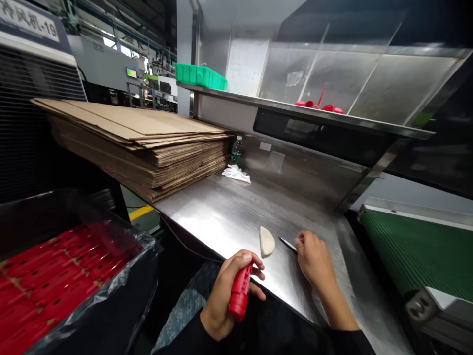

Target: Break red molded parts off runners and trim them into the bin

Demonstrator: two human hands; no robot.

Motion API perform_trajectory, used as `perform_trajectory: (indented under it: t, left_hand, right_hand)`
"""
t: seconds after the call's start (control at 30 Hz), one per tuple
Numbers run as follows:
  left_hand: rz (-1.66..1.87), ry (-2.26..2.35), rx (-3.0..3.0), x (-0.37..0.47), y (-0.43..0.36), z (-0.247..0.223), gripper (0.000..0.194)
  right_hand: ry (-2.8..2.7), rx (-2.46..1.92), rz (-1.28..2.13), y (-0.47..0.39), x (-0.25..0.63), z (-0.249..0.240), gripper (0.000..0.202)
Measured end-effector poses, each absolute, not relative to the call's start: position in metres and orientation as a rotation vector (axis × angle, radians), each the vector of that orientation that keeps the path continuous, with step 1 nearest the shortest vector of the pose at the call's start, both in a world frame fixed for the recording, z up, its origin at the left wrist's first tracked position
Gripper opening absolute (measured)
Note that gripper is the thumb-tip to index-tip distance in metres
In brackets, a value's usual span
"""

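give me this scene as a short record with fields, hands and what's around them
left hand: left hand gripped around a red plastic cylindrical part, held at the table edge
right hand: right hand resting on the steel worktable, fingers on a thin dark blade-like tool
between hands: pale half-round flat piece lying on the table
left side: bag-lined bin of red parts
behind: stack of flat brown cardboard
right side: green conveyor belt
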State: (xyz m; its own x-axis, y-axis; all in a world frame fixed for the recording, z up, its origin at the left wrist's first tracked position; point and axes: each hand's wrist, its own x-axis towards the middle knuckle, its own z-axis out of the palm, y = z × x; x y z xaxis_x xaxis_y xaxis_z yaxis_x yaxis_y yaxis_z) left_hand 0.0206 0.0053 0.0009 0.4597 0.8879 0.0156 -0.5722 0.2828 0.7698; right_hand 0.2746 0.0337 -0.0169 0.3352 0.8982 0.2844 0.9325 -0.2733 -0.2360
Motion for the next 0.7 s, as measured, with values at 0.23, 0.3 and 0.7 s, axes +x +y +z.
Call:
perform_trajectory:
  t: [0.23, 0.3, 0.7]
  left_hand:
    - [0.988, 0.474, 0.787, 0.025, 0.014, -0.001, 0.030]
    - [0.992, 0.481, 0.801, 0.025, 0.015, -0.001, 0.031]
    - [0.987, 0.572, 0.875, 0.014, 0.016, 0.015, 0.025]
  right_hand:
    - [-1.658, -2.147, 0.022, 0.019, 0.271, -0.027, 0.011]
    - [-1.606, -2.097, 0.093, 0.012, 0.262, -0.020, 0.012]
    - [-1.420, -1.574, 0.780, -0.065, 0.189, 0.011, 0.040]
